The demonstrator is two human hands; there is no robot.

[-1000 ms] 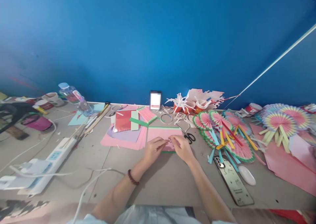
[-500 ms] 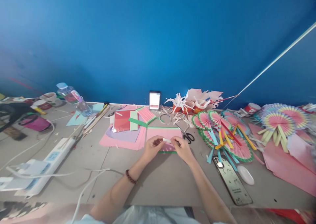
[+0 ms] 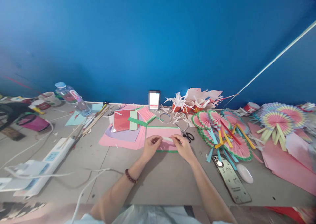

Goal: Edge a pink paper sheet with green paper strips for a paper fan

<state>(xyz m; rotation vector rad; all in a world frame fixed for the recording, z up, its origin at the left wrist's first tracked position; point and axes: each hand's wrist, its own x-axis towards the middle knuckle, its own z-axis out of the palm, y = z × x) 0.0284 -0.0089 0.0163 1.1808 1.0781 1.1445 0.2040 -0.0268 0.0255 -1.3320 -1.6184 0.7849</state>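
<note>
Between my two hands a small white strip [image 3: 168, 139] is stretched level, one end in each pinch. My left hand [image 3: 152, 145] is closed on its left end, and my right hand [image 3: 181, 144] on its right end. Under the strip lies a pink sheet [image 3: 154, 132] with green bands along its far and near edges. Black scissors [image 3: 189, 137] lie just beyond my right hand, partly hidden by it. A pleated pink paper [image 3: 146, 114] with green edges rests behind the sheet, near a silver tape ring [image 3: 165, 118].
Coloured paper sheets [image 3: 105, 141] and thin sticks [image 3: 95, 120] lie left, with a bottle [image 3: 82, 106] and power strip [image 3: 48, 164]. Pleated fans [image 3: 238, 146], a patterned phone [image 3: 233, 181] and a white case [image 3: 245, 173] are right. A small screen [image 3: 154, 100] stands against the wall.
My hands have drawn slightly apart, and more of the white strip shows between them. My left fingertips have straightened a little. The camera view has shifted slightly.
</note>
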